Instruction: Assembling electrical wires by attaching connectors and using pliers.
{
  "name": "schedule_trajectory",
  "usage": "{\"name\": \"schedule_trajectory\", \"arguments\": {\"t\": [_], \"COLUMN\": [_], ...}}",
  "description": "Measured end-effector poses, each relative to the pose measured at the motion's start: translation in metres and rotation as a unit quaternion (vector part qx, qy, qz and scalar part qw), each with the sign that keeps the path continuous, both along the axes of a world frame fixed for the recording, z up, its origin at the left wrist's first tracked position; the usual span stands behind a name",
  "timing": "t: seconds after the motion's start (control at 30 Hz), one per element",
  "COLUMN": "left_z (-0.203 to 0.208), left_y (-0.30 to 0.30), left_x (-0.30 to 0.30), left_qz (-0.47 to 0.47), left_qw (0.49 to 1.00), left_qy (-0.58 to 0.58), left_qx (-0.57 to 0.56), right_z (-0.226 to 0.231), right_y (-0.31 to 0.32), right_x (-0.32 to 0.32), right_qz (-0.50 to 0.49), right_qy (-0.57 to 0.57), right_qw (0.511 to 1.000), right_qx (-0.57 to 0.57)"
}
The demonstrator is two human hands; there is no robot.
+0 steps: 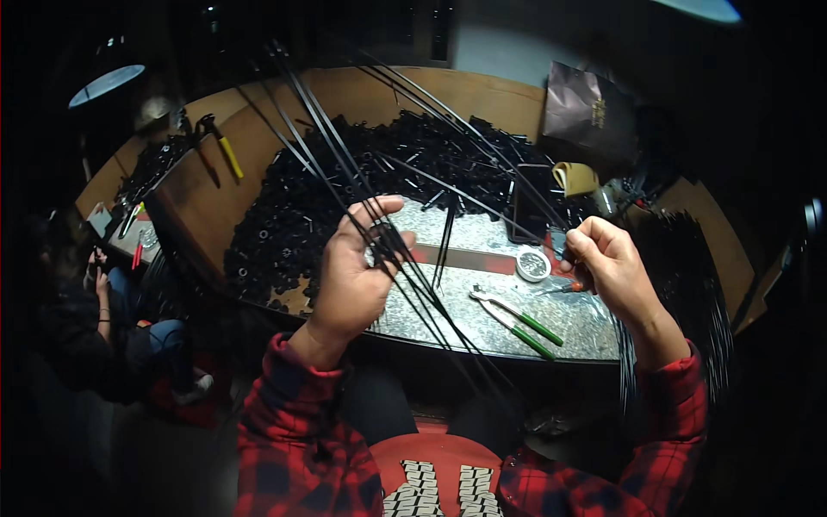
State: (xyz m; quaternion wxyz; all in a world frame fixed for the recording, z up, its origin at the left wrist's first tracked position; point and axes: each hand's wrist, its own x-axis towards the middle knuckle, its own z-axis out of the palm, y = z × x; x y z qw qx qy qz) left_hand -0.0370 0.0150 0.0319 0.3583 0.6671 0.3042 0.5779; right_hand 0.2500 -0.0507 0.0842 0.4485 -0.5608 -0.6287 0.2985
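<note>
My left hand (pixel 349 276) is closed around a loose bundle of thin black rods (pixel 332 138), which slant from the upper left down past the table's front edge. To the right, the thumb and fingers of my right hand (pixel 613 263) are pinched together. A second set of long thin rods (pixel 465 125) runs from the upper middle down to those fingertips; the exact grip is partly hidden. Between my hands, pliers with green handles (pixel 521 326) lie on the speckled tabletop (pixel 431 310). Near my right hand are a round white dish of small metal bits (pixel 533 264) and an orange-handled tool (pixel 564 288).
A large heap of small black parts (pixel 301 202) covers the table's back and left, against a wooden rim (pixel 194 202). Yellow-handled pliers (pixel 228 155) hang on that rim. More rods (pixel 689 284) hang at the right. A paper bag (pixel 590 108) stands behind; another person (pixel 95 327) sits at left.
</note>
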Motion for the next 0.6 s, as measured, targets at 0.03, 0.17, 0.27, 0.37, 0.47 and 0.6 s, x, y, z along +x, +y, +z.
{"name": "schedule_trajectory", "arguments": {"t": [0.03, 0.17, 0.27, 0.37, 0.47, 0.6], "left_z": [-0.007, -0.006, -0.003, -0.006, -0.011, -0.009], "left_y": [0.007, 0.009, 0.005, 0.011, 0.009, 0.006], "left_x": [0.001, 0.005, 0.001, -0.001, -0.006, -0.011], "left_qz": [0.033, -0.007, -0.03, -0.055, -0.131, -0.117], "left_qw": [0.998, 1.0, 0.997, 0.994, 0.975, 0.978], "left_qy": [0.021, -0.021, -0.068, -0.097, -0.176, -0.167], "left_qx": [0.054, 0.013, -0.004, -0.01, -0.035, -0.04], "right_z": [0.001, 0.006, 0.004, 0.0, 0.0, -0.001], "right_y": [0.001, 0.0, 0.005, 0.006, 0.005, 0.003], "right_x": [-0.009, -0.04, -0.055, -0.06, -0.065, -0.068], "right_qz": [0.009, 0.051, 0.093, 0.096, 0.102, 0.133], "right_qy": [0.003, 0.028, 0.009, -0.027, -0.098, -0.148], "right_qw": [1.0, 0.998, 0.995, 0.995, 0.99, 0.98], "right_qx": [-0.01, -0.027, -0.031, -0.019, -0.003, -0.006]}}
